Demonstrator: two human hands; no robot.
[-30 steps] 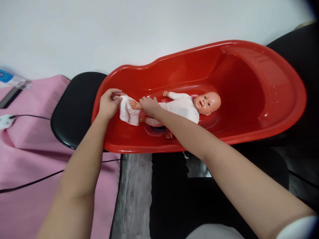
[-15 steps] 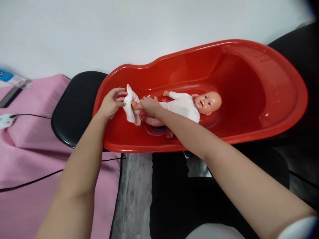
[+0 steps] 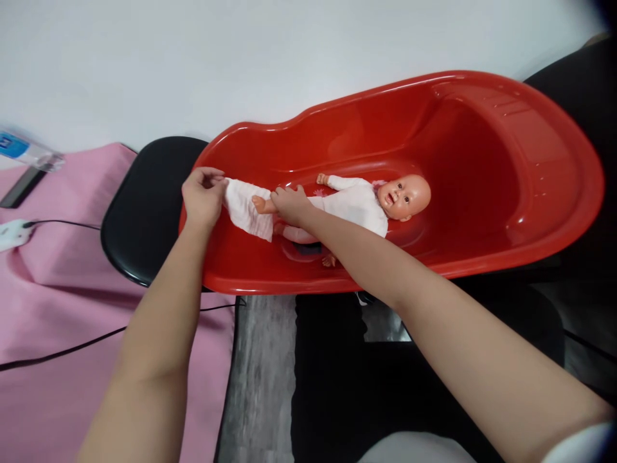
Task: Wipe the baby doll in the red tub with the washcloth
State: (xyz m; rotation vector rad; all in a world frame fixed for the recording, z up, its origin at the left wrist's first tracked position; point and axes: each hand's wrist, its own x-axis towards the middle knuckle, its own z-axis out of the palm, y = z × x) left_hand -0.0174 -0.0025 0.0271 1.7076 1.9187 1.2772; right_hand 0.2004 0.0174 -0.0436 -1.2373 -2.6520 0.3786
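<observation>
A baby doll (image 3: 354,206) with a white body lies on its back inside a red baby bathtub (image 3: 385,103), head to the right. My right hand (image 3: 292,204) is closed around one of the doll's legs, and the foot sticks out to the left of my fingers. My left hand (image 3: 205,193) pinches the upper left corner of a small white cloth (image 3: 245,206). That cloth is spread between my left hand and the doll's feet, behind the raised foot. The doll's other leg rests low in the tub, partly behind my right wrist.
Under the tub's left end is a black stool seat (image 3: 149,206). A pink sheet (image 3: 72,289) at the left carries a clear bottle (image 3: 33,151), a white device (image 3: 13,235) and black cables. A white wall (image 3: 193,58) stands behind the tub.
My left hand has moved left and pulled the bunched cloth out flatter, its fingers now pinched on the corner. My right hand keeps its hold on the doll's leg.
</observation>
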